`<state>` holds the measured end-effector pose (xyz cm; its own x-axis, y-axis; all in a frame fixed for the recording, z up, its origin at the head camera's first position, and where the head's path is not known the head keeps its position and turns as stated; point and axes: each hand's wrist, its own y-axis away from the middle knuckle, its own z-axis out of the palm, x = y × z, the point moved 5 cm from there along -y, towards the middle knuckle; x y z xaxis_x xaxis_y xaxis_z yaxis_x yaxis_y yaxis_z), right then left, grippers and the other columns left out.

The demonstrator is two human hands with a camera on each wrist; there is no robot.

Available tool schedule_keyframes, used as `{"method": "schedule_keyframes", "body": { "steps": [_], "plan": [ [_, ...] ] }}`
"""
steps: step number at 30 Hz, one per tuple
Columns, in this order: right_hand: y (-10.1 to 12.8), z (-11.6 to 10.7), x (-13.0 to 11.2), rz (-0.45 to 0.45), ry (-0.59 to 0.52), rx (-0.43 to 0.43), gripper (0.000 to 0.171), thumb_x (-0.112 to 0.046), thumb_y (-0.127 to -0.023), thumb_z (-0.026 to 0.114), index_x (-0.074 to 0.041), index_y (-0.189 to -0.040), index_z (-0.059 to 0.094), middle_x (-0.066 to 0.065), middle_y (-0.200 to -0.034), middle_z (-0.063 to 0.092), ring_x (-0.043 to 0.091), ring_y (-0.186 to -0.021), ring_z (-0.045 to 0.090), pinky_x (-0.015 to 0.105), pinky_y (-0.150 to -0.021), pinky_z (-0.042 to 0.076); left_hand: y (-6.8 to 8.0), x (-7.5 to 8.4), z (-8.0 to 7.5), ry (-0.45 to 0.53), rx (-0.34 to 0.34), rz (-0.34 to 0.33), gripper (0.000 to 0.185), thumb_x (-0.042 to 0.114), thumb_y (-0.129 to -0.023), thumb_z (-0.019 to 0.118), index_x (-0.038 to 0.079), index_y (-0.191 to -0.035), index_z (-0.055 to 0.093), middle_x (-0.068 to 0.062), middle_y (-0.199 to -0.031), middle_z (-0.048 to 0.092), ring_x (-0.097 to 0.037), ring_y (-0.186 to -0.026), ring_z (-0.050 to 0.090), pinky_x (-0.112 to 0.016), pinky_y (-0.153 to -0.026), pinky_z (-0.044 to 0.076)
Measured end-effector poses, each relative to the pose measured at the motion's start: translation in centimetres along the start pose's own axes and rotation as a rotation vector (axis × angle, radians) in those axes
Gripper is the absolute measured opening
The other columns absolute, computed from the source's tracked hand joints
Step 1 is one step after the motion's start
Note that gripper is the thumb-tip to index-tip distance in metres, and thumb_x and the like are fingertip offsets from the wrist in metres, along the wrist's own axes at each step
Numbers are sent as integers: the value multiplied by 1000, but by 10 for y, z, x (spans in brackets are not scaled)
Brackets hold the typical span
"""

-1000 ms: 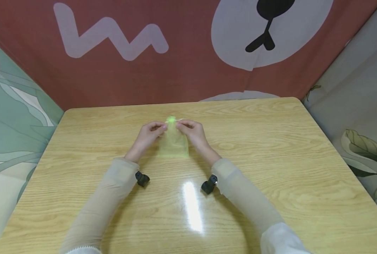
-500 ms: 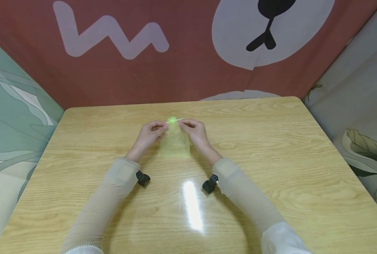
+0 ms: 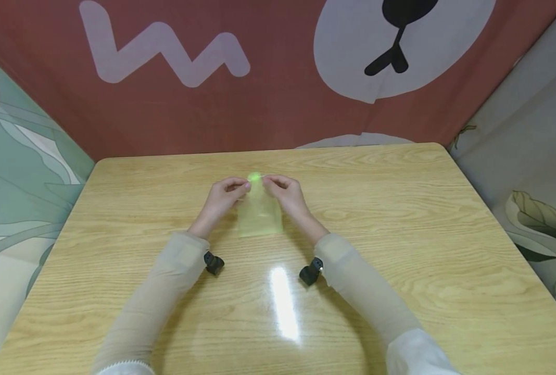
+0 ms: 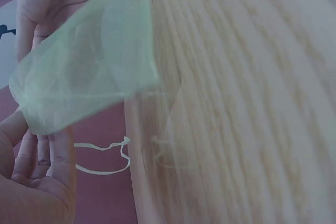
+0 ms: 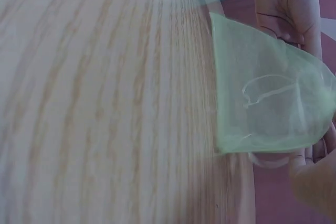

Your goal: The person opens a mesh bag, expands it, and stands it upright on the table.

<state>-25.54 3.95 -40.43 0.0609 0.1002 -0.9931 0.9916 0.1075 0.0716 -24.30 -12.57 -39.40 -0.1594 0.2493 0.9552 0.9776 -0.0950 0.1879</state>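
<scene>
My left hand [image 3: 222, 195] and right hand [image 3: 285, 195] pinched the green mesh pouch [image 3: 259, 216] at its top. Pouch's bottom edge touched the worktop [image 3: 400, 234], mid-surface, edges well apart.

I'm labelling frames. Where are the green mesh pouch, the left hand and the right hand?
green mesh pouch [image 3: 259, 217], head view, middle of its sheer body
left hand [image 3: 220, 200], head view, back of hand
right hand [image 3: 289, 197], head view, back of hand

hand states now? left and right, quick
Left hand: pinching the top of the green organza pouch.
Right hand: pinching the pouch top from the other side.
</scene>
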Motion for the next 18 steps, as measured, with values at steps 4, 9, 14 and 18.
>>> {"method": "schedule_keyframes", "body": {
  "steps": [4, 9, 14, 18],
  "plan": [
    [1, 1, -2, -20, 15, -18, 32, -23, -93, 63, 0, -116, 66, 16, -119, 65, 10, -93, 60, 21, -82, 54, 1, 2, 3, -6, 5, 4, 37, 24, -96, 58, -1, -123, 58, -11, -113, 62, -6, -91, 59, -20, -79, 56],
    [2, -1, -3, -29, 30, 2, 29, -20, -92, 64, 0, -113, 67, 15, -118, 66, 9, -91, 60, 20, -80, 54, 1, 2, 4, -20, 7, 3, 35, 26, -96, 58, 1, -120, 60, -9, -111, 62, -9, -92, 59, -26, -85, 56],
    [1, -3, -3, -17, 27, 34, 27, -20, -91, 66, 0, -110, 69, 14, -116, 67, 6, -89, 59, 19, -79, 54, 1, 2, 5, -23, -1, 7, 34, 28, -96, 58, 3, -118, 61, -6, -107, 62, -9, -91, 59, -31, -90, 56],
    [1, -3, -3, -9, 27, 40, 27, -20, -91, 66, 0, -109, 69, 13, -113, 67, 5, -86, 58, 18, -77, 53, 1, 2, 5, -23, 0, 11, 32, 28, -96, 59, 3, -116, 62, -5, -106, 63, -8, -90, 60, -32, -89, 56]
  ]
}}
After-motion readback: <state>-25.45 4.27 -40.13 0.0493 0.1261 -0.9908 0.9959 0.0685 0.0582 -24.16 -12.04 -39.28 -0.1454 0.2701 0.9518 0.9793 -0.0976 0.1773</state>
